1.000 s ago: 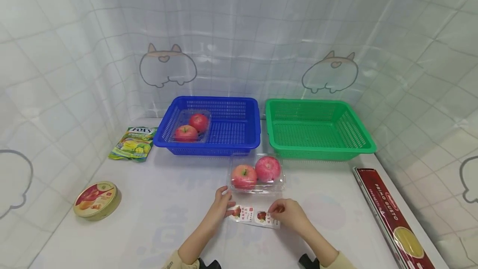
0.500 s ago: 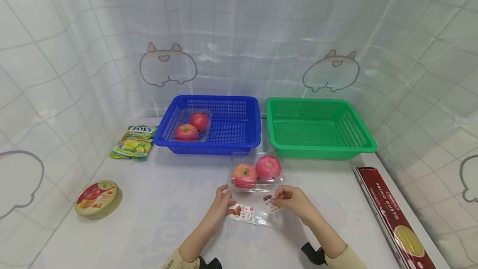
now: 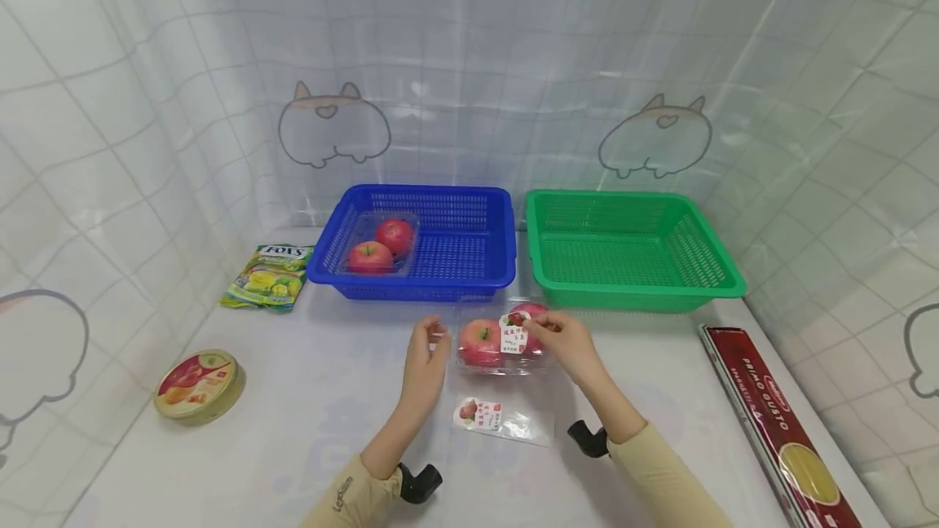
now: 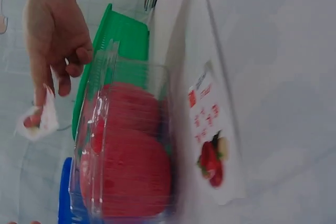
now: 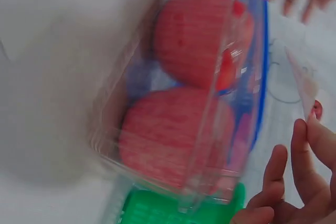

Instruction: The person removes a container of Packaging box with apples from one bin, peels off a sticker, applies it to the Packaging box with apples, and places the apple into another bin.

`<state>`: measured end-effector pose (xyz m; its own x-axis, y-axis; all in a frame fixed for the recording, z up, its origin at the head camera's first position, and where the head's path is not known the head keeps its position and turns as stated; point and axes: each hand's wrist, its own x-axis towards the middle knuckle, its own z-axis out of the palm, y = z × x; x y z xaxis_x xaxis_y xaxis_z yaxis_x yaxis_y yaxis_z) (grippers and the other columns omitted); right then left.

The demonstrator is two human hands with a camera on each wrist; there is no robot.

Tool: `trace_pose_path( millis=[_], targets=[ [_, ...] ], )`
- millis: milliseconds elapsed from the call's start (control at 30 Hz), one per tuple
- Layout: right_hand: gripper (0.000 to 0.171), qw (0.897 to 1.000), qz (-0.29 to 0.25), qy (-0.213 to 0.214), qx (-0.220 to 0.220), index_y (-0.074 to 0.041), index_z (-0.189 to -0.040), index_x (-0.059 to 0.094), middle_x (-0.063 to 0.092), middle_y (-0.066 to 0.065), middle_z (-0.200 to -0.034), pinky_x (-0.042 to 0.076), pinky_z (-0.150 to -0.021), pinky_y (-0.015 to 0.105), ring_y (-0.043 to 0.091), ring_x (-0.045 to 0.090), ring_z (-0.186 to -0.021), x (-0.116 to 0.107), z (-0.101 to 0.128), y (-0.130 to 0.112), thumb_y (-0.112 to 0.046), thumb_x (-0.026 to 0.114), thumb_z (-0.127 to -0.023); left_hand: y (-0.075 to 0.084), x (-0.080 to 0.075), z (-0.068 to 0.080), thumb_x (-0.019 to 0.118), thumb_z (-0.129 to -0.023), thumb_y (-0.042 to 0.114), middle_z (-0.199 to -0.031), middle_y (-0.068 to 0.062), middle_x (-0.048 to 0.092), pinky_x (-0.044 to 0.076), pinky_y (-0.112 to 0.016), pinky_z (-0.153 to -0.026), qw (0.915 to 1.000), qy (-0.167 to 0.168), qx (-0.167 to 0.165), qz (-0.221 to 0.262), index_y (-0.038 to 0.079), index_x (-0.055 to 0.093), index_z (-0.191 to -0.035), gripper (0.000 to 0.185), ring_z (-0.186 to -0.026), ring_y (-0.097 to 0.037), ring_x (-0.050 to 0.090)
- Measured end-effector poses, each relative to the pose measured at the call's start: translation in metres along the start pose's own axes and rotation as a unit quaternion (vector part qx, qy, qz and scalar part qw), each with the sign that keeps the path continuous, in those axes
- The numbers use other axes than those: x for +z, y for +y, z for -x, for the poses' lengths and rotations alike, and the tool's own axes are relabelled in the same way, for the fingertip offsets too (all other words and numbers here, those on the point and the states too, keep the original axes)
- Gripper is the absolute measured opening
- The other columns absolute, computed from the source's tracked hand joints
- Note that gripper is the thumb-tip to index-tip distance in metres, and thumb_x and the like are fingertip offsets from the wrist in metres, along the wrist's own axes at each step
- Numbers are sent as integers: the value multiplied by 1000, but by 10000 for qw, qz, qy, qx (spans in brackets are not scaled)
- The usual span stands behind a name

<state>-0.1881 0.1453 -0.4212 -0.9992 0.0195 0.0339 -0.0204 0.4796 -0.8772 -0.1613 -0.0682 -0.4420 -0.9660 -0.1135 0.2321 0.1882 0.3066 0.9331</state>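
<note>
A clear plastic box point(image 3: 469, 367) with two apples point(image 3: 480, 342) stands on the table in front of the baskets. My right hand point(image 3: 572, 345) pinches a white apple sticker point(image 3: 513, 334) between thumb and forefinger. In the right wrist view the sticker point(image 5: 302, 85) is raised above the box lid point(image 5: 202, 145). My left hand point(image 3: 425, 365) holds nothing; its fingers are loosely bent beside the box's left side. Below the box lies a clear backing sheet point(image 3: 530, 425) with one sticker point(image 3: 478, 414) at its left end.
Behind the box stand a blue basket point(image 3: 469, 290) holding another clear box with two apples point(image 3: 370, 257), and a green basket point(image 3: 638, 300). A candy bag point(image 3: 267, 279) and round tin point(image 3: 200, 388) lie left. A red spaghetti pack point(image 3: 778, 422) lies along the right edge.
My right hand has peeled one sticker off the backing sheet and carried it up over the box. My left hand has let go of the sheet and moved up beside the box.
</note>
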Motion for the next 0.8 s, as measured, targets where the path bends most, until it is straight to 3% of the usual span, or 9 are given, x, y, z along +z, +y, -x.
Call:
trace_pose_path(
  millis=[100,233,467,633,800],
  targets=[
    [17,9970,526,105,-555,-2,-86,70,59,7,-78,41,-64,29,19,51,-75,5,-13,0,-18,69,-82,5,7,-9,50,-90,7,-106,-17,55,40,-45,-86,9969,16,680,-390,-5,47,-121,33,-100,-31,49],
    [14,9914,934,280,-873,-3,-83,72,60,9,-80,38,-66,31,22,52,-77,10,-21,2,-16,71,-80,7,17,-14,54,-91,13,-106,-15,57,32,-52,-93,9885,-98,1184,-935,-2,52,-117,30,-104,-33,49],
    [12,9870,1197,493,-957,-6,-80,73,58,8,-77,35,-65,31,22,49,-75,17,-24,10,-18,73,-78,7,31,-19,61,-87,19,-116,-15,54,23,-57,-91,9680,-506,1662,-1811,10,70,-96,15,-119,-38,37],
    [13,9827,1440,558,-1021,-8,-80,73,56,8,-77,34,-65,32,23,47,-76,19,-27,11,-21,73,-78,4,38,-26,64,-86,21,-129,-18,48,20,-62,-95,9498,-698,1878,-2403,15,72,-100,17,-130,-44,22],
    [14,9788,1598,634,-1111,-9,-79,73,54,7,-76,34,-64,32,22,46,-74,20,-28,14,-23,74,-77,-1,44,-32,67,-82,21,-132,-17,47,20,-62,-97,9380,-768,1823,-2847,18,73,-99,19,-131,-45,20]
  ],
)
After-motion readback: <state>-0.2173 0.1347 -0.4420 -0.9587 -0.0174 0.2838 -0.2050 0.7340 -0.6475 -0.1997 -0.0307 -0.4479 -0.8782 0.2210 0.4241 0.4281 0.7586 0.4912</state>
